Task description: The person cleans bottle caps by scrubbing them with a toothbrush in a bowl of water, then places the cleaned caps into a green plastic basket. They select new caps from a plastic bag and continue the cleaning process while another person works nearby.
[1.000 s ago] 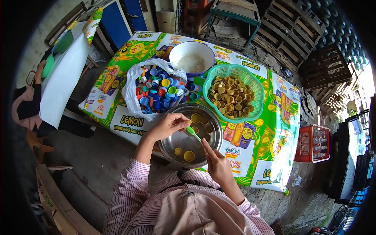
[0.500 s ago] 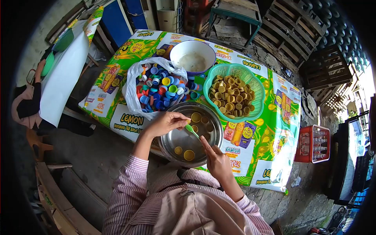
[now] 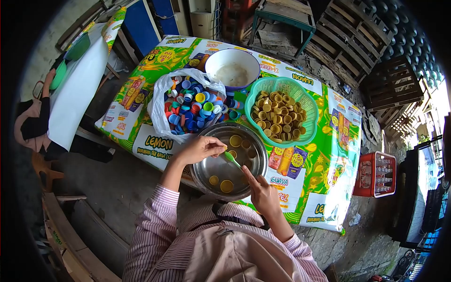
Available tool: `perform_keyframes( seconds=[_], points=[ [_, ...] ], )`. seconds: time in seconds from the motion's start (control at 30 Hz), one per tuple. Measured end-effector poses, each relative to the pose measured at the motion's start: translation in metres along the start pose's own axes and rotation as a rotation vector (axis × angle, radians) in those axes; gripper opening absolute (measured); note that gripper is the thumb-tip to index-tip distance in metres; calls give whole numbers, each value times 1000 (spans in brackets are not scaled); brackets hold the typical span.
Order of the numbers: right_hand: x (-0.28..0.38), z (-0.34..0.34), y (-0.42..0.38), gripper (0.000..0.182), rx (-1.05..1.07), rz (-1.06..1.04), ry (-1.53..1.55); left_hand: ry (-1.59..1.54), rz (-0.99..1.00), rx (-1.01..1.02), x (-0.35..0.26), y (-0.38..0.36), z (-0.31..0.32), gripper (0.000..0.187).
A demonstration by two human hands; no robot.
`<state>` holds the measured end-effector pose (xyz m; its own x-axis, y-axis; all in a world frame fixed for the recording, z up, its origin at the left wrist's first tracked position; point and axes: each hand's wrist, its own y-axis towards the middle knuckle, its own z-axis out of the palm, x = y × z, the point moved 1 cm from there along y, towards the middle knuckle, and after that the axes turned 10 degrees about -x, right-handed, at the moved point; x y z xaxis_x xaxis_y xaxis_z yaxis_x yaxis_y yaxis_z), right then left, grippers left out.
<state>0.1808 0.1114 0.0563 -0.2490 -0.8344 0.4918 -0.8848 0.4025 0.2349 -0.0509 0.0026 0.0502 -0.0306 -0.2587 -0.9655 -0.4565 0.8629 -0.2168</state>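
Note:
A steel bowl (image 3: 201,176) with several yellow-brown caps lies in front of me. Over its left rim, my left hand (image 3: 203,149) pinches a small yellowish cap, mostly hidden by the fingers. My right hand (image 3: 263,193) holds a green-handled tool (image 3: 232,159) over the bowl, index finger stretched along it, its tip near the pinched cap. Beyond the bowl, a plastic bag (image 3: 159,105) is full of colourful bottle caps (image 3: 192,112). To its right, a green basket (image 3: 311,104) holds many yellow-brown caps (image 3: 278,115).
A white basin (image 3: 232,70) stands at the back of the table (image 3: 155,162). A red crate of bottles (image 3: 376,174) is on the right floor. At the far left, another person (image 3: 35,120) touches a green bowl (image 3: 58,75). Wooden pallets (image 3: 350,37) lean behind.
Both hands keep nearly the same pose over the steel bowl. The view has shifted very slightly.

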Motion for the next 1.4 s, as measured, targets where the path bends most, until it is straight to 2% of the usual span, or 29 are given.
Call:
perform_keyframes(
  seconds=[0.37,0.63,1.07,1.27,1.4],
  points=[
    [-1,1,0,79,27,-62,-78,-47,-24,-13,7,0,2,24],
    [1,0,-1,77,-31,-131,-154,-38,-31,21,6,0,-2,25],
    [1,-1,0,75,-1,-106,-131,45,1,64,-2,2,-1,27],
    [0,3,-1,79,-13,-73,-13,33,-30,109,-5,2,0,26],
    [-4,6,0,79,21,38,43,-49,-31,79,7,2,0,25]
  ],
)
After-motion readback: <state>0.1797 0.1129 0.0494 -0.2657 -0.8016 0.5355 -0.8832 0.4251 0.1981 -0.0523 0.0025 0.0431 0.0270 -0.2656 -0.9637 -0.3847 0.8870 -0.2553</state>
